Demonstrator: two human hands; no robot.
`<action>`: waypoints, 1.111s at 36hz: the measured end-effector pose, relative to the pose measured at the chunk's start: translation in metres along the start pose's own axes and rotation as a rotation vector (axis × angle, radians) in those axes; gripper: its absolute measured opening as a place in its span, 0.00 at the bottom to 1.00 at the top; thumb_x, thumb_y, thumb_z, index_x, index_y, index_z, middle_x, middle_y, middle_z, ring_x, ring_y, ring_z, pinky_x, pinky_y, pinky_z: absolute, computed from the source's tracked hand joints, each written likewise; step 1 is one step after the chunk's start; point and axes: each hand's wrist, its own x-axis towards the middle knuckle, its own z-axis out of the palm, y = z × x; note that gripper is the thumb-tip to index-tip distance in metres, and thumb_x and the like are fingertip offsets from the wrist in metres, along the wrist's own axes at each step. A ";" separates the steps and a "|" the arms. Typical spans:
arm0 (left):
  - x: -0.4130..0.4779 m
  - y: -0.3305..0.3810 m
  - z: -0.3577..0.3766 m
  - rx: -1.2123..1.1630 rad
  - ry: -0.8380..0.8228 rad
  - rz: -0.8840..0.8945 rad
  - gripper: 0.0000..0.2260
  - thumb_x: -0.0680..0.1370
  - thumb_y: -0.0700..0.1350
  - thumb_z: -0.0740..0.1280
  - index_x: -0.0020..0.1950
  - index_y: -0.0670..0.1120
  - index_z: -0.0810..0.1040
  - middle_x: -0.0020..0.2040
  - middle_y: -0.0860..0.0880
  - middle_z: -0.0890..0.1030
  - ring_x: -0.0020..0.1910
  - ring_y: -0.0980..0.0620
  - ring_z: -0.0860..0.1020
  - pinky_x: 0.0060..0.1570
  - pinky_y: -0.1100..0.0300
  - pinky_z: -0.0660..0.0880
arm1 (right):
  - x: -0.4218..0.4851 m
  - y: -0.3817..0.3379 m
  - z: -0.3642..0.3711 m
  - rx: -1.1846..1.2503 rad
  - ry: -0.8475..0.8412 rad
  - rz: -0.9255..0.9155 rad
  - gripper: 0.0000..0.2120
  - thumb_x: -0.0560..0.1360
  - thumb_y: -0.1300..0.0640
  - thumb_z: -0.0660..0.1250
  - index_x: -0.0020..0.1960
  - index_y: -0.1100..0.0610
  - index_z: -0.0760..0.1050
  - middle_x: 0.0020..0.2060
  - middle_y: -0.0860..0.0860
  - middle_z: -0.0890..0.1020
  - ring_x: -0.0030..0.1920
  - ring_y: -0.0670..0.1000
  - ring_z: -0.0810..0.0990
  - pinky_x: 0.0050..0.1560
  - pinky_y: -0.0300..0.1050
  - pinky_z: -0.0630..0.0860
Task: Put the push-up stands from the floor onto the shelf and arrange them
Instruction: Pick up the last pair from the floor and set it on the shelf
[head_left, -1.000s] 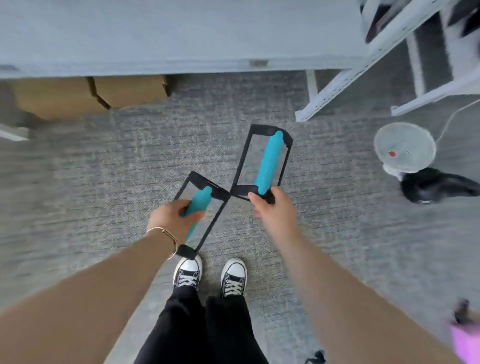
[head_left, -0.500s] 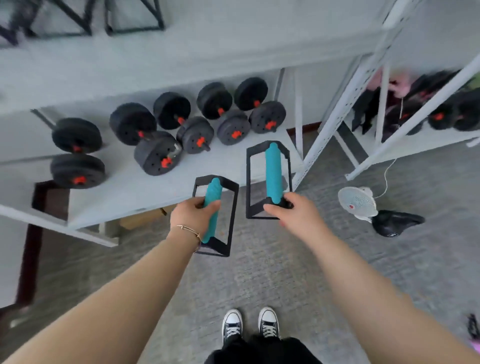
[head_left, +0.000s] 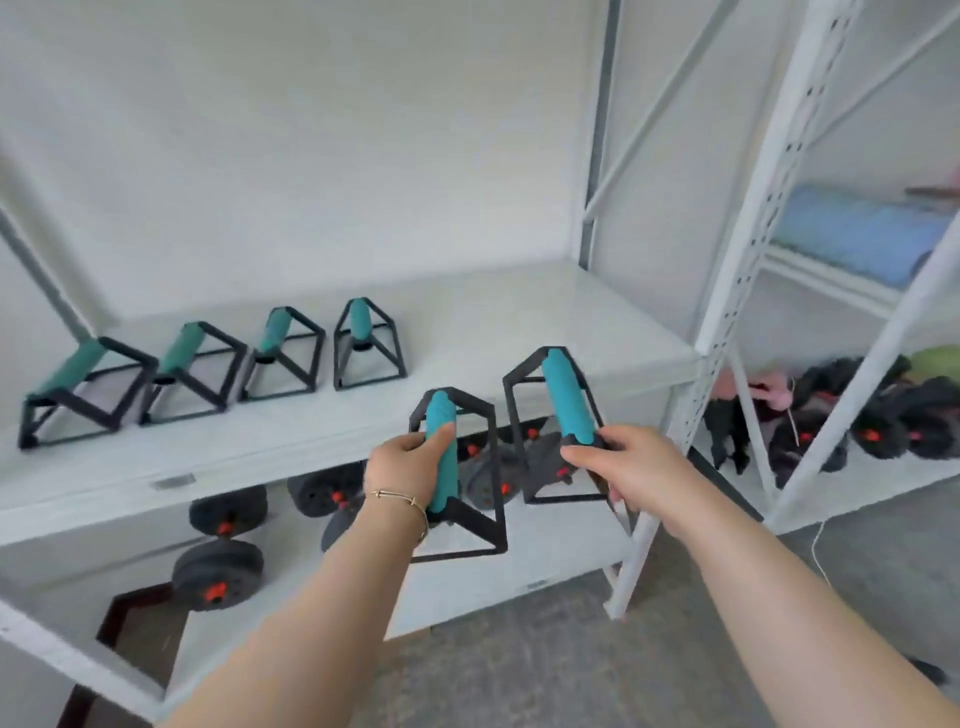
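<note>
I hold two push-up stands, black frames with teal foam handles, in the air in front of the white shelf (head_left: 519, 332). My left hand (head_left: 402, 470) grips the teal handle of one stand (head_left: 441, 441). My right hand (head_left: 631, 465) holds the near end of the other stand (head_left: 563, 400), which is slightly higher and to the right. Both stands hover at the shelf's front edge, right of a row of several stands (head_left: 369, 343) standing on the shelf's left half.
Black dumbbells with red centres (head_left: 218, 574) lie on the lower shelf. A white upright post (head_left: 727, 291) borders the shelf on the right. Beyond it another rack holds dark weights (head_left: 904, 421) and a blue roll (head_left: 857, 234). Grey carpet lies below.
Both hands have lifted the two stands from floor level up to the shelf's front edge. My view has risen from the carpet and my shoes to the shelf with its row of stands.
</note>
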 end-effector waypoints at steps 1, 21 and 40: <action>0.008 0.010 0.003 -0.016 0.006 0.010 0.15 0.73 0.57 0.71 0.39 0.45 0.83 0.34 0.47 0.80 0.30 0.50 0.75 0.27 0.62 0.71 | 0.010 -0.005 -0.007 0.008 0.013 -0.019 0.11 0.71 0.44 0.72 0.45 0.51 0.80 0.26 0.46 0.73 0.28 0.48 0.72 0.27 0.40 0.65; 0.229 0.131 0.121 -0.039 0.221 -0.076 0.12 0.74 0.57 0.70 0.42 0.49 0.77 0.38 0.48 0.78 0.34 0.50 0.76 0.29 0.61 0.70 | 0.314 -0.029 -0.049 -0.162 -0.122 -0.118 0.21 0.66 0.38 0.70 0.44 0.57 0.79 0.28 0.48 0.73 0.28 0.50 0.71 0.33 0.45 0.66; 0.293 0.126 0.143 0.122 0.229 -0.202 0.17 0.73 0.57 0.70 0.47 0.43 0.81 0.40 0.45 0.80 0.34 0.51 0.76 0.28 0.61 0.68 | 0.391 -0.026 -0.037 -0.332 -0.214 -0.150 0.21 0.71 0.39 0.67 0.44 0.58 0.76 0.32 0.50 0.74 0.30 0.52 0.73 0.33 0.43 0.70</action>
